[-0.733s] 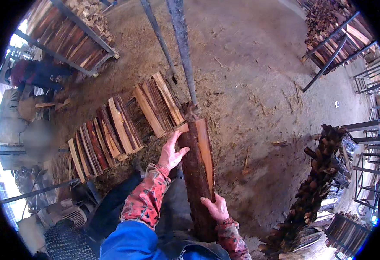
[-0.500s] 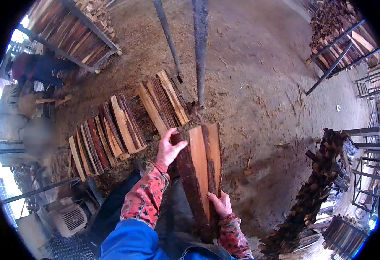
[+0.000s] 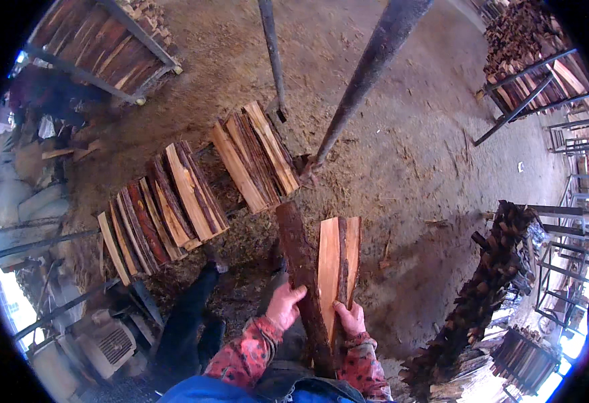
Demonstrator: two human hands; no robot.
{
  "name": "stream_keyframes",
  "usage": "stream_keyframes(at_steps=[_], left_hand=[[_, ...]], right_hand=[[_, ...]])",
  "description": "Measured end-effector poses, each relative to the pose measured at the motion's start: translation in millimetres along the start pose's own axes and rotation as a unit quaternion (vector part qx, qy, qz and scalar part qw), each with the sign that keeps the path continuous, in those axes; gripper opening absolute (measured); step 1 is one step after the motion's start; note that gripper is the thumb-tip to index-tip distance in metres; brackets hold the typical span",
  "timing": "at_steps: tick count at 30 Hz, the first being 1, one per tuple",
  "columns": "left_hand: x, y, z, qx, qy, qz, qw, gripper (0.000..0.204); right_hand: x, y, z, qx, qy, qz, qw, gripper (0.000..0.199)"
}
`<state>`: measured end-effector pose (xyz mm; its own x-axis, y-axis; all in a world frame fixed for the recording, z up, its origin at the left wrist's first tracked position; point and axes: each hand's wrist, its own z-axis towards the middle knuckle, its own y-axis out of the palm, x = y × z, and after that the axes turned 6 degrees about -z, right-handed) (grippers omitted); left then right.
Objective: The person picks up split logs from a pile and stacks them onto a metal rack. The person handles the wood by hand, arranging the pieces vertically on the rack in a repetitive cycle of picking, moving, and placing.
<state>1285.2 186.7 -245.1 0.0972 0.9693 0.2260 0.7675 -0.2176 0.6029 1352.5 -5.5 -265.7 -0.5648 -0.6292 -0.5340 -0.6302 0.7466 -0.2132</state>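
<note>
My left hand point(image 3: 286, 305) closes on the left edge of a bark-covered wood slab point(image 3: 299, 248), its thumb lying on the bark. Close beside the slab, pale split wood boards point(image 3: 329, 258) with a dark bark strip between them stand on end in front of me. My right hand point(image 3: 350, 317) grips these boards at their right side, thumb on top. The near ends of the wood come close to my body, and their lower parts are partly hidden.
Two rows of split wood, a longer one point(image 3: 163, 208) and a shorter one point(image 3: 253, 158), lie ahead to the left. A metal pole point(image 3: 365, 80) slants beyond them. A long firewood stack point(image 3: 486, 289) runs along the right. A motor point(image 3: 110, 341) sits at lower left; another person point(image 3: 46, 94) bends at far left.
My left hand has come back toward me and lower along the slab. The slab and boards have shifted nearer and slightly right, with a gap now between their far ends.
</note>
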Motion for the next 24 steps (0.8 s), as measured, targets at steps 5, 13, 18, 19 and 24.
stream_keyframes(at_steps=[5, 13, 18, 19, 24], left_hand=[[2.4, -15.4, -0.3, -0.007, -0.034, 0.02, 0.999, 0.026], [51.5, -52.9, 32.9, 0.069, 0.022, 0.051, 0.996, 0.023], [53.9, -93.9, 70.9, 0.081, 0.088, 0.146, 0.982, 0.023], [55.7, -96.3, 74.7, 0.081, 0.088, 0.143, 0.982, 0.023], [64.0, -98.0, 85.4, 0.079, 0.096, 0.194, 0.973, 0.026]], right_hand=[[3.5, 2.5, 20.4, 0.044, 0.009, 0.066, 0.997, 0.035], [-5.4, -11.3, 36.7, 0.048, -0.014, -0.06, 0.997, 0.034], [-17.7, -11.1, 32.2, 0.03, 0.0, -0.088, 0.996, 0.035], [-15.9, -13.3, 26.9, 0.028, 0.007, -0.083, 0.996, 0.036], [-17.8, -13.6, 16.0, 0.007, 0.069, 0.094, 0.993, 0.04]])
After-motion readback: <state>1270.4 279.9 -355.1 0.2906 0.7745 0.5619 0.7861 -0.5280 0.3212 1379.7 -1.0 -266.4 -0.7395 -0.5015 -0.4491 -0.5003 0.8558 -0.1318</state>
